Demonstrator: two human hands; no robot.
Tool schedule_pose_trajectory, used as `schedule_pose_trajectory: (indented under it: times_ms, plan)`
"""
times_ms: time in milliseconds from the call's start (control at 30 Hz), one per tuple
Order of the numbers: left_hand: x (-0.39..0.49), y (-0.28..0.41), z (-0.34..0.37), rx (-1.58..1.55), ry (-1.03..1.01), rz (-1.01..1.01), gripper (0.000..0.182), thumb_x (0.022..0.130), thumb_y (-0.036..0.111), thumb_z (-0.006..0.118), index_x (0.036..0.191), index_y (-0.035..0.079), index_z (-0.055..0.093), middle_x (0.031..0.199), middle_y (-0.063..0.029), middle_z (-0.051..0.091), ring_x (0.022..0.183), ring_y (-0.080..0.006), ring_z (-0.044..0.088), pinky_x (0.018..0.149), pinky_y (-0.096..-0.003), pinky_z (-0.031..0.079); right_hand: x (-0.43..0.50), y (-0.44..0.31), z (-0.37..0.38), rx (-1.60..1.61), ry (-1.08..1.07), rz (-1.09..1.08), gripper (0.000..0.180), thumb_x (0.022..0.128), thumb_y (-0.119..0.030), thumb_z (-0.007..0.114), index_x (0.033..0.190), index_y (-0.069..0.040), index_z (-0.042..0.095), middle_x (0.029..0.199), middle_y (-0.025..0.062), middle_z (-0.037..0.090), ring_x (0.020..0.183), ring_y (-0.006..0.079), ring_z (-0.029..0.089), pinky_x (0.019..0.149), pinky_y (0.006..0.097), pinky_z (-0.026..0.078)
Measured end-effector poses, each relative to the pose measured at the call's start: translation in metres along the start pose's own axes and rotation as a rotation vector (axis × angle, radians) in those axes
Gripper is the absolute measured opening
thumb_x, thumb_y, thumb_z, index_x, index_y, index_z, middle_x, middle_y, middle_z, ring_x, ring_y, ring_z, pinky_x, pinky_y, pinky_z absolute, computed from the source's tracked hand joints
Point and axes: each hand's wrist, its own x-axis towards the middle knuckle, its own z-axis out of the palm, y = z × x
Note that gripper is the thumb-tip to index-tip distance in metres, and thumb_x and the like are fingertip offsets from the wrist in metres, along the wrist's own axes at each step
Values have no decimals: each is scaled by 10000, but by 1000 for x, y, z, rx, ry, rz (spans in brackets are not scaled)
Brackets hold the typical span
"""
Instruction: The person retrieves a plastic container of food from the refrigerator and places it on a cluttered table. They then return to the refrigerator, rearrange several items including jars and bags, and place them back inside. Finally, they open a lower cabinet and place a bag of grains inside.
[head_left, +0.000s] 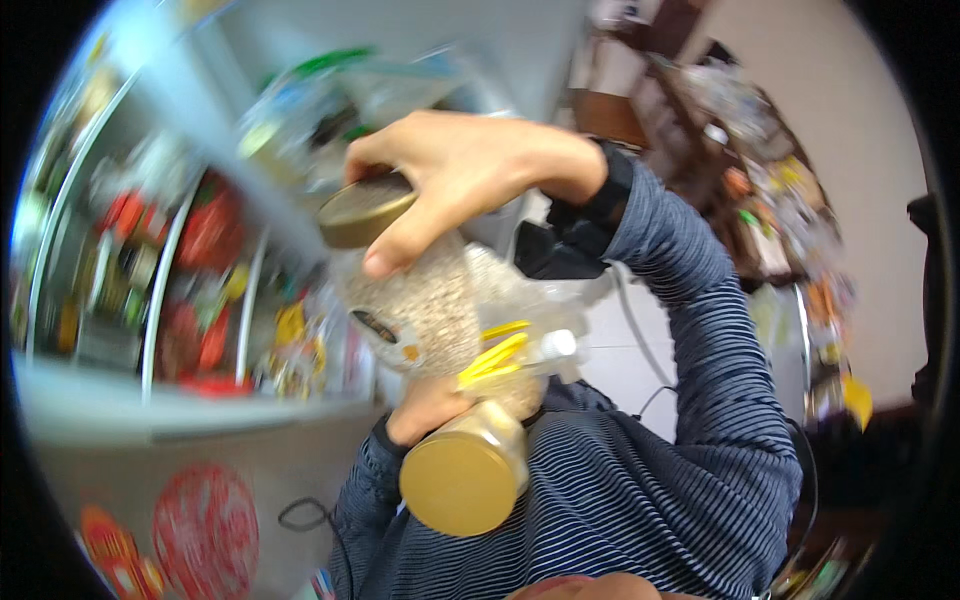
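My right hand (457, 176) grips a clear jar of oat-like flakes (427, 307) near its gold-rimmed lid (364, 206), thumb on the near side. The jar is tilted and has a dark oval label. Below it, my left hand (427, 409) is partly hidden, its fingers wrapped behind a second clear jar with a gold lid (459, 480), held against my chest. Beside that hand are yellow clips or handles (495, 356), a clear bag of flakes (517, 394) and a white cap (559, 343). Another clear container or bag with pale contents (495, 277) is behind the flakes jar.
An open refrigerator with door shelves (161, 285) full of bagged and packaged food stands on the left. Green-edged clear bags (322, 97) lie inside, beyond my right hand. On the right, a dark shelf or table (780, 172) holds many bags. A cable (637, 322) hangs over the tiled floor.
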Motion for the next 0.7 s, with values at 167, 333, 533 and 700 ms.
schedule_pose_trajectory:
  times_ms: [167, 333, 533, 700]
  plan:
    - [87, -5, -9, 159, 79, 612, 463, 617, 101, 689, 1071, 25, 641, 913, -147, 675, 824, -273, 664, 753, -340, 498, -86, 64, -10, -12, 371, 210, 807, 626, -568, 764, 1076, 69, 557, 926, 199, 646, 842, 286, 641, 747, 354, 506]
    - [209, -13, -6, 61, -182, 664, 336, 634, 37, 652, 968, 13, 675, 860, -155, 671, 766, -305, 656, 701, -339, 506, -195, 169, -5, -49, 853, 473, 805, 616, -574, 769, 1068, 62, 572, 978, 223, 646, 915, 300, 644, 806, 353, 498]
    - [367, 27, 95, 102, -314, 742, 343, 604, 36, 641, 945, 7, 668, 831, -163, 652, 733, -343, 624, 649, -354, 489, -410, 294, 28, -215, 1184, 958, 779, 618, -517, 766, 1108, 41, 534, 991, 224, 643, 940, 339, 637, 815, 386, 494]
    - [461, 88, 213, 192, -577, 819, 256, 717, 40, 659, 966, -15, 675, 860, -142, 688, 787, -267, 672, 727, -322, 508, -578, 348, 86, -271, 1287, 1384, 798, 593, -506, 771, 1138, 21, 524, 1060, 236, 619, 987, 372, 606, 829, 409, 483]
